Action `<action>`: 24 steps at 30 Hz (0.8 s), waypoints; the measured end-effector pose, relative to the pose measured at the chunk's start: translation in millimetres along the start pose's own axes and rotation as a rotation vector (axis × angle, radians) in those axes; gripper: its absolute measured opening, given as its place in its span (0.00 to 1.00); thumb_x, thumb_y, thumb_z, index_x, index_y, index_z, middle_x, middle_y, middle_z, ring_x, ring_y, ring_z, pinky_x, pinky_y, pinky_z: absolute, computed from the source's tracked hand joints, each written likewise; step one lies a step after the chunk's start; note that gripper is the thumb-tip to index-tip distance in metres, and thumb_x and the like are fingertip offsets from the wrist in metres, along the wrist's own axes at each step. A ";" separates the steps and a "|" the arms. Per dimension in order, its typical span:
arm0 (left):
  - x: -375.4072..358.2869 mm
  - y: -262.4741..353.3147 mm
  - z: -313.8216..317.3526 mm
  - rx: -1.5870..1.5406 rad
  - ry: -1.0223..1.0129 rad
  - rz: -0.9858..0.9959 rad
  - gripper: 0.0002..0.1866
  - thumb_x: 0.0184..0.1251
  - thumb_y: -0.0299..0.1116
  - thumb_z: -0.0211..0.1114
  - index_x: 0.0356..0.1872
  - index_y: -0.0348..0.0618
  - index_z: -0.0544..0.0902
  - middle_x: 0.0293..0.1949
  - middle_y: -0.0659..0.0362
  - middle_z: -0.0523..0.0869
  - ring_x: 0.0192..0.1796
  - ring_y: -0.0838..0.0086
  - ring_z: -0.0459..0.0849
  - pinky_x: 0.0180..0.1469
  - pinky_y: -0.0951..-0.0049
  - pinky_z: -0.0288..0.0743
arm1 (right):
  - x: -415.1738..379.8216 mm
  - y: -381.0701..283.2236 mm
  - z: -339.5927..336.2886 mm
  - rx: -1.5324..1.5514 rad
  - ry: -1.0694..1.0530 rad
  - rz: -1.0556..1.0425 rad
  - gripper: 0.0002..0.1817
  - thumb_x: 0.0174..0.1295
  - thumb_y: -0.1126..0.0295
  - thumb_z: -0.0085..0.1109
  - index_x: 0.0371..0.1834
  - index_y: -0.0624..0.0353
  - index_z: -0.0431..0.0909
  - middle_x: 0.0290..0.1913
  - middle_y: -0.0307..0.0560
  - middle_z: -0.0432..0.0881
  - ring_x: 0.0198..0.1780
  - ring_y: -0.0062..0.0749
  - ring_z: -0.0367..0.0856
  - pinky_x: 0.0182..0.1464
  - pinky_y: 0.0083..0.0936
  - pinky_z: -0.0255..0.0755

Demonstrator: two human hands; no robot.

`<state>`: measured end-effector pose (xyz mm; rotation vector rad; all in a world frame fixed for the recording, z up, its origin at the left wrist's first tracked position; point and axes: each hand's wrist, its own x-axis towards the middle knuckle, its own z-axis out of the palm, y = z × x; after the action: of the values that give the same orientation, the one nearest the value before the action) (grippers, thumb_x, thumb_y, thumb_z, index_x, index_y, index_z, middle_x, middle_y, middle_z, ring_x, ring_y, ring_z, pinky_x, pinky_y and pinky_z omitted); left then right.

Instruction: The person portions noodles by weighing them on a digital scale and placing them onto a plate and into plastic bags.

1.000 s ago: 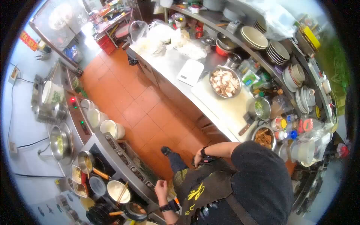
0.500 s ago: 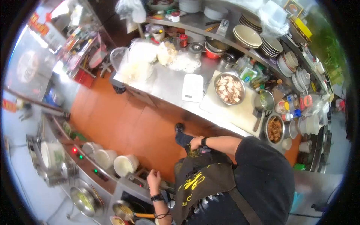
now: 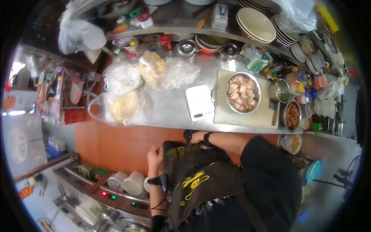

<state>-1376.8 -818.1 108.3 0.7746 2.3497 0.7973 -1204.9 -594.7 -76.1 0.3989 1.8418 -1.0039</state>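
Loosely curled, my left hand (image 3: 155, 156) hangs beside my dark apron (image 3: 197, 181) with nothing showing in it. My right hand (image 3: 197, 137) is low by the apron's far edge, against dark fabric, its fingertips hidden. Beyond it is a steel counter (image 3: 166, 112) with a white kitchen scale (image 3: 199, 103). A steel bowl of pale sliced pieces (image 3: 242, 92) stands on a cutting board (image 3: 222, 118). On the board's right side lies a cleaver (image 3: 274, 116), beside a bowl of brown meat pieces (image 3: 292, 116).
Plastic bags of pale noodle-like food (image 3: 125, 104) fill the counter's left end. Stacked plates (image 3: 256, 25) stand on the shelf above. Bottles and jars crowd the right. White buckets (image 3: 133, 183) stand at lower left, alongside a cooking station with lit indicators.
My view has turned and come nearer the counter, which now runs straight across ahead of me. Both hands keep nearly the same pose, the left fingers slightly more curled.
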 end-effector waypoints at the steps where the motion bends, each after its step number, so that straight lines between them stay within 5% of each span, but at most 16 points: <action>1: 31.4 8.4 -8.7 -0.055 -0.001 0.018 0.08 0.66 0.30 0.68 0.41 0.36 0.84 0.26 0.45 0.84 0.29 0.57 0.86 0.33 0.63 0.79 | 5.6 11.6 4.8 0.156 0.053 -0.067 0.28 0.59 0.54 0.58 0.51 0.69 0.84 0.57 0.65 0.83 0.57 0.58 0.82 0.57 0.48 0.74; 5: 172.2 24.8 -41.5 0.308 0.039 0.457 0.27 0.59 0.27 0.68 0.62 0.39 0.76 0.51 0.43 0.84 0.54 0.48 0.82 0.56 0.53 0.77 | -80.5 -16.0 -39.0 0.307 0.239 -0.161 0.27 0.61 0.56 0.61 0.57 0.67 0.80 0.53 0.63 0.85 0.56 0.57 0.82 0.58 0.46 0.75; 7: 248.4 52.8 -50.9 0.396 -0.015 0.498 0.33 0.56 0.24 0.66 0.68 0.41 0.71 0.63 0.45 0.77 0.68 0.48 0.72 0.66 0.53 0.69 | -128.4 -29.8 -68.3 0.567 0.395 -0.202 0.25 0.63 0.58 0.61 0.57 0.66 0.80 0.49 0.62 0.86 0.55 0.55 0.83 0.57 0.43 0.76; 9: 323.9 79.0 -47.3 0.575 0.138 0.687 0.35 0.57 0.22 0.63 0.70 0.43 0.69 0.64 0.48 0.76 0.70 0.52 0.70 0.69 0.54 0.66 | -148.8 -26.1 -95.4 0.497 0.627 -0.170 0.30 0.63 0.59 0.63 0.66 0.64 0.73 0.57 0.62 0.82 0.52 0.50 0.85 0.56 0.40 0.77; 11: 379.9 99.8 -41.5 0.683 0.151 0.815 0.34 0.58 0.23 0.62 0.71 0.45 0.70 0.64 0.49 0.77 0.71 0.55 0.70 0.70 0.53 0.65 | -172.3 -50.1 -134.7 0.438 1.025 0.196 0.44 0.59 0.59 0.69 0.77 0.59 0.60 0.72 0.63 0.67 0.62 0.49 0.80 0.60 0.36 0.76; 13: 424.5 101.7 -29.1 0.788 0.180 0.927 0.34 0.59 0.24 0.61 0.71 0.46 0.70 0.63 0.51 0.78 0.72 0.57 0.70 0.71 0.52 0.64 | -148.8 -56.9 -172.9 0.049 1.334 0.289 0.59 0.52 0.57 0.76 0.82 0.55 0.46 0.81 0.63 0.48 0.76 0.56 0.63 0.68 0.47 0.71; 15: 458.1 86.4 -8.6 0.951 -0.158 0.973 0.38 0.58 0.25 0.63 0.74 0.50 0.67 0.65 0.53 0.76 0.73 0.60 0.68 0.74 0.47 0.58 | -117.1 -87.2 -216.6 -0.133 1.275 0.255 0.62 0.48 0.52 0.78 0.83 0.56 0.46 0.82 0.63 0.42 0.80 0.65 0.47 0.73 0.61 0.58; 17: 463.0 76.3 -8.5 1.004 -0.193 0.982 0.33 0.60 0.28 0.63 0.70 0.51 0.73 0.61 0.57 0.80 0.69 0.63 0.73 0.74 0.47 0.58 | -79.7 -130.6 -247.0 -0.234 1.149 0.218 0.64 0.47 0.51 0.78 0.83 0.51 0.45 0.83 0.63 0.38 0.82 0.64 0.41 0.67 0.70 0.61; 20: 472.6 90.8 -29.0 0.912 -0.209 0.969 0.25 0.60 0.28 0.63 0.62 0.49 0.79 0.54 0.57 0.84 0.63 0.63 0.78 0.71 0.50 0.61 | -55.8 -146.0 -283.7 -0.371 1.211 0.217 0.53 0.52 0.54 0.75 0.80 0.49 0.55 0.79 0.68 0.55 0.76 0.63 0.61 0.60 0.59 0.73; 22: 461.6 105.6 -63.9 0.791 -0.259 0.963 0.20 0.59 0.25 0.62 0.54 0.47 0.82 0.47 0.56 0.87 0.57 0.62 0.81 0.63 0.54 0.67 | -26.0 -120.0 -298.5 0.190 1.139 0.288 0.31 0.54 0.66 0.66 0.65 0.53 0.75 0.56 0.63 0.82 0.56 0.58 0.83 0.52 0.49 0.79; 23: 455.4 111.7 -80.5 0.794 -0.265 0.974 0.20 0.59 0.25 0.62 0.54 0.47 0.82 0.47 0.56 0.87 0.57 0.62 0.81 0.63 0.54 0.67 | -22.9 -111.5 -304.2 0.200 1.144 0.294 0.31 0.54 0.66 0.66 0.65 0.53 0.75 0.56 0.63 0.82 0.56 0.58 0.83 0.52 0.49 0.79; 24: 445.2 116.1 -98.4 0.693 -0.275 0.957 0.18 0.58 0.24 0.63 0.51 0.46 0.83 0.46 0.56 0.87 0.56 0.61 0.82 0.60 0.56 0.68 | -18.5 -107.4 -306.7 0.338 1.319 0.178 0.21 0.54 0.69 0.61 0.53 0.55 0.80 0.46 0.61 0.83 0.46 0.59 0.83 0.48 0.47 0.80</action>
<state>-1707.7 -483.8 120.9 2.2179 1.9088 0.1246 -1447.5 -417.8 49.7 1.7027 2.6494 -0.9836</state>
